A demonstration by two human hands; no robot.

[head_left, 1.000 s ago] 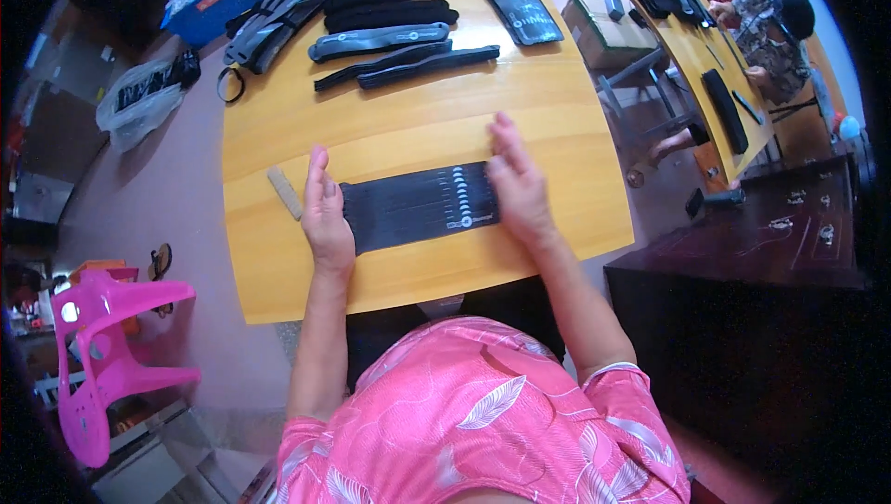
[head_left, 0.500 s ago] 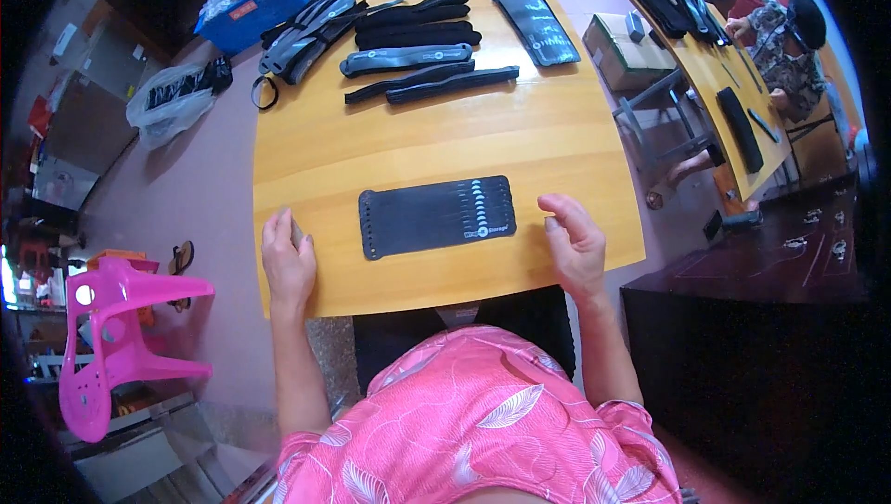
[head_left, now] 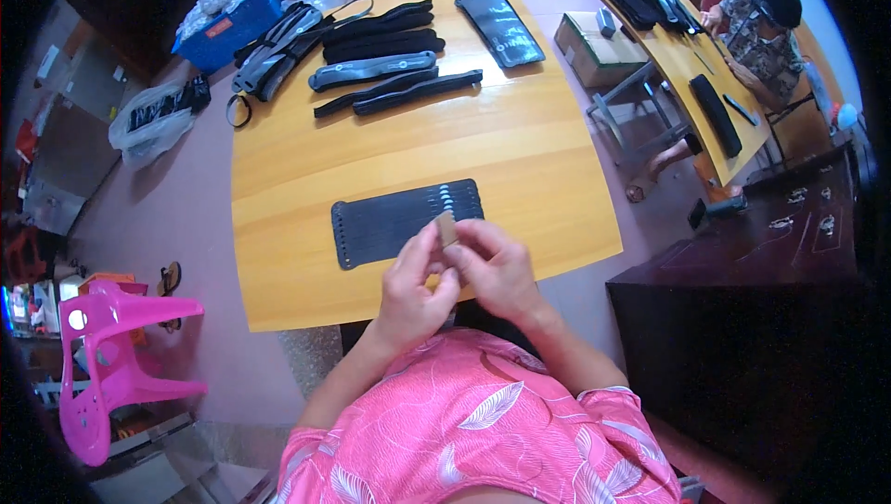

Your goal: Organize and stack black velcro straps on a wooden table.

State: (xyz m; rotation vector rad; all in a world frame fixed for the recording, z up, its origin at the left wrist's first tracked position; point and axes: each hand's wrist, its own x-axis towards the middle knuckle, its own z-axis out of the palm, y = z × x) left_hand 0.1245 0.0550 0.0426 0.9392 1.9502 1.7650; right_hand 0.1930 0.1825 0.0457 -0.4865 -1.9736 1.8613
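Note:
Both hands meet over the near edge of the yellow wooden table (head_left: 278,179). My left hand (head_left: 415,292) and my right hand (head_left: 497,267) pinch a small flat tan piece (head_left: 447,228) between their fingertips. Just beyond the hands lies a flat black ribbed panel (head_left: 390,221), stretched left to right on the table. It lies free; neither hand touches it.
Black straps and pads (head_left: 380,58) lie in rows at the table's far side, with a dark sleeve (head_left: 499,26) at the far right. A blue crate (head_left: 227,17) and plastic bags sit on the floor beyond. A pink plastic chair (head_left: 102,355) stands left. Another person (head_left: 756,26) works at a second table (head_left: 691,58).
My hands left the table edge on either side of the black panel and came together in front of me. They now hold a small tan piece.

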